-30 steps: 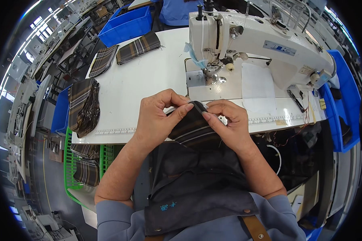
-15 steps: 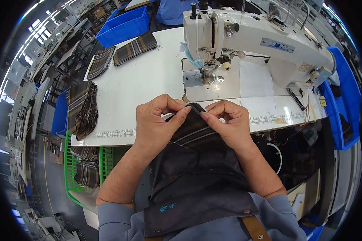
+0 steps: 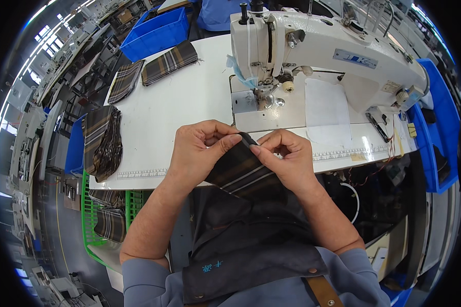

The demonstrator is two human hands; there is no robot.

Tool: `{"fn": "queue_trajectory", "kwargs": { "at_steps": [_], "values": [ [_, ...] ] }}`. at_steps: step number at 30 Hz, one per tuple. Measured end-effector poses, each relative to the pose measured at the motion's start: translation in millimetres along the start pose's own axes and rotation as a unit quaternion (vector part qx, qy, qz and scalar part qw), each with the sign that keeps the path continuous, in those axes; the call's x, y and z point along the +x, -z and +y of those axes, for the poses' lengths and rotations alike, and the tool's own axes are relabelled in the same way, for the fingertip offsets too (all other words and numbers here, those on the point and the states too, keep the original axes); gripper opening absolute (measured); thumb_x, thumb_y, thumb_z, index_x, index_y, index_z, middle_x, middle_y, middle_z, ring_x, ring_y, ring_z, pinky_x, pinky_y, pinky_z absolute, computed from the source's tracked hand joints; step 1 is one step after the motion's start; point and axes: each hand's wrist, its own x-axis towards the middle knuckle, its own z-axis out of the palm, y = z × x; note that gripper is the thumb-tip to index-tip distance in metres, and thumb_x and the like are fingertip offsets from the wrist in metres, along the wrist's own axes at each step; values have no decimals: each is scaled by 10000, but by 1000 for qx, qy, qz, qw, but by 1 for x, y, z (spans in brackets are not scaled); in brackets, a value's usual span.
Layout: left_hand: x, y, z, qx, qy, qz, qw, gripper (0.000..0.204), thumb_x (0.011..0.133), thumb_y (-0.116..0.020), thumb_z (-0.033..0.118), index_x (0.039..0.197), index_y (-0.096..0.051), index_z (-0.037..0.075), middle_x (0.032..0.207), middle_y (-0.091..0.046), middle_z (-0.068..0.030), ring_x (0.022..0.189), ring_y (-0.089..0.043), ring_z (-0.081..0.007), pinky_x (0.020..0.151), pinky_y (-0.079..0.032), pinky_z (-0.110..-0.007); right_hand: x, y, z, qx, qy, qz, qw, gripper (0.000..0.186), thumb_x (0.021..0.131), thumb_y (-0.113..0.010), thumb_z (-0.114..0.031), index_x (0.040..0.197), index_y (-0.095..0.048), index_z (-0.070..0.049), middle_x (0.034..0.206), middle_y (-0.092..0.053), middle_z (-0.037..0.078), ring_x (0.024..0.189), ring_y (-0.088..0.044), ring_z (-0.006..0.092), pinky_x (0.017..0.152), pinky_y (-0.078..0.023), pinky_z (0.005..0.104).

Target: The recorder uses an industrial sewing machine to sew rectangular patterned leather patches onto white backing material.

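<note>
My left hand pinches a dark brown plaid fabric piece at its upper edge, thumb and fingertips together. My right hand grips the same edge just to the right, thumb on top of the cloth. The piece hangs down over my dark apron, in front of the table edge. Just beyond my hands stands a white sewing machine; its needle and presser foot are above a metal plate, with a pale blue cloth scrap hanging at the head.
The white tabletop holds several plaid stacks at the left and back. Blue bins stand at the back and right. A green basket with plaid pieces sits below left. A co-worker's blue-clad body shows at the back.
Both my hands and the fabric have shifted slightly left and a little down from a second ago. My fingers still pinch the edge, and more of the piece's striped face shows.
</note>
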Motion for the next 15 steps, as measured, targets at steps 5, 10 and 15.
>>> {"fn": "queue_trajectory", "kwargs": {
  "at_steps": [5,10,15],
  "values": [
    [17,4,-5,16,11,-7,1000,140,901,-764,73,974,-741,-43,849,-746,-57,762,-673,-76,703,-545,-228,6,0,3,-18,-24,15,999,109,862,-778,-52,855,-673,-22,863,-710,34,695,-555,25,634,-465,212],
    [49,8,-22,52,61,-51,996,154,890,-777,84,963,-731,-44,839,-733,-41,735,-649,-65,685,-525,-223,20,15,1,-142,-39,-81,986,145,913,-705,-51,1046,-657,-20,860,-709,46,693,-590,59,613,-482,243],
    [86,8,-44,163,79,-69,981,146,879,-781,90,940,-743,-38,805,-729,-41,723,-638,-65,672,-521,-226,39,42,2,-237,32,-207,949,278,874,-649,-20,1151,-663,-35,868,-712,87,738,-681,202,678,-541,311]
  ]
}}
